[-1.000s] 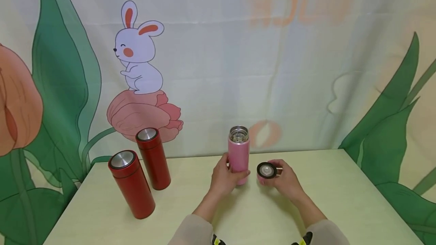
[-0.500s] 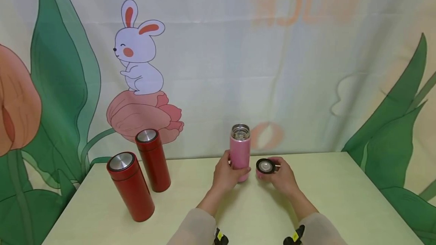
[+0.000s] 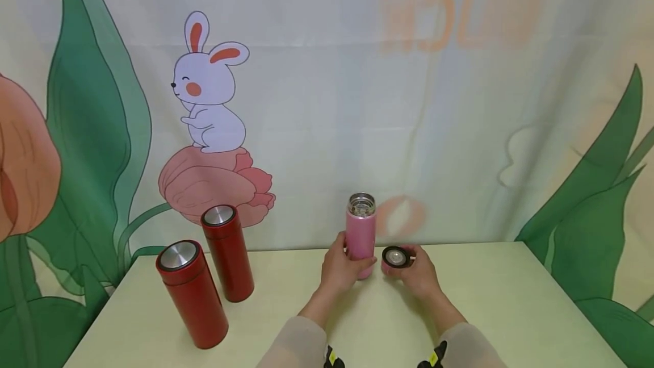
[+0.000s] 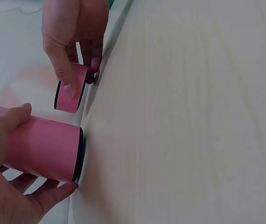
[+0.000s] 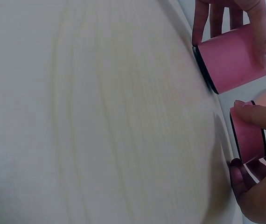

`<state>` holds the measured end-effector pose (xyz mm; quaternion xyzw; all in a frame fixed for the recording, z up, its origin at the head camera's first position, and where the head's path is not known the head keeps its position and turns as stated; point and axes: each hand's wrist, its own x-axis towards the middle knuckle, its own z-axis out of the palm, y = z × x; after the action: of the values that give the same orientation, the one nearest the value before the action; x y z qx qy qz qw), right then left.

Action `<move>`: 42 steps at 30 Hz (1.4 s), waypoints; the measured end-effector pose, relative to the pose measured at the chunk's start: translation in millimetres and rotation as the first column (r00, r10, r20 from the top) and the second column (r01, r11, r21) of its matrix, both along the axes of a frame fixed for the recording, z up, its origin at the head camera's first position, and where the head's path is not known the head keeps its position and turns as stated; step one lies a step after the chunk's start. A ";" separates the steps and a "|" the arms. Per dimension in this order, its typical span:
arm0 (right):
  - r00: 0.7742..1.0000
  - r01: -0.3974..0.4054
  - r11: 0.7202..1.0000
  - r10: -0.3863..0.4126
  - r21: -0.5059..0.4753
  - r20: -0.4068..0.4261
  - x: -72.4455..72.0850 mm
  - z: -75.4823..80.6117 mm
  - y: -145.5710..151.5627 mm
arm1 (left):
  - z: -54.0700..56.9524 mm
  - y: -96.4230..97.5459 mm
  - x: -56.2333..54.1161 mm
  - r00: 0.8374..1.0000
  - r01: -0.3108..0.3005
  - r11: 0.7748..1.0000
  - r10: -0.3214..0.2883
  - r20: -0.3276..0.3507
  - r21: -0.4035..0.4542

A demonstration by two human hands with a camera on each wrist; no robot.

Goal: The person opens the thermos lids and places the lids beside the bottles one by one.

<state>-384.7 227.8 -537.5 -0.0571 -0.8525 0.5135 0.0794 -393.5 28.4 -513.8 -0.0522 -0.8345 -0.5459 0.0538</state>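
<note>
A pink thermos bottle stands upright with its steel mouth uncovered, in the middle of the head view. My left hand grips its lower body, thumb on one side and fingers round the other. Just to the right, my right hand holds the pink lid by its side, the black-ringed inner face turned up. In the left wrist view the bottle's black base shows near the tabletop, with the lid beyond it. The right wrist view shows thumb and fingers pinching the lid.
Two red thermos bottles with steel-topped lids stand at the left of the table: a front one and a back one. Behind the table hangs a curtain printed with a rabbit and flowers.
The right hand and the lid have shifted slightly left, closer to the bottle. The left hand keeps its grip on the bottle. The head view has tilted a little.
</note>
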 end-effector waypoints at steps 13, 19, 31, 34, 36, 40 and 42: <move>0.999 0.026 0.999 -0.025 0.021 -0.030 -11.8 -3.9 -11.1 | 2.9 0.1 -12.1 1.000 -0.003 1.000 0.003 -0.006 -0.009; 0.998 0.045 0.998 -0.044 0.045 -0.043 -14.1 -1.1 -9.8 | 3.8 3.0 -16.0 1.000 0.011 1.000 -0.011 -0.009 -0.002; 0.997 0.068 0.992 -0.066 0.102 -0.026 -18.5 -4.4 -5.8 | 1.4 10.1 -21.9 1.000 0.015 0.999 -0.016 -0.017 -0.032; 0.997 0.069 0.992 -0.067 0.110 -0.024 -20.1 -6.0 -6.4 | 1.6 9.9 -21.5 1.000 0.012 0.999 -0.013 -0.012 -0.030; 0.997 0.069 0.991 -0.066 0.115 -0.030 -21.0 -7.1 -6.3 | 2.1 9.9 -21.0 1.000 0.012 1.000 -0.012 -0.013 -0.023; 0.999 0.044 0.994 -0.041 0.097 -0.023 -20.3 -5.7 -4.4 | 3.0 10.4 -19.7 1.000 0.016 1.000 -0.016 -0.005 -0.007; 1.000 0.014 0.998 -0.014 0.062 -0.009 -18.8 -4.0 -2.2 | 4.6 10.4 -18.5 1.000 0.014 1.000 -0.014 0.003 -0.002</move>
<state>-403.5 225.6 -541.5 -0.0584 -0.8672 0.4865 0.0885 -411.9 38.8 -509.2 -0.0574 -0.8346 -0.5457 0.0485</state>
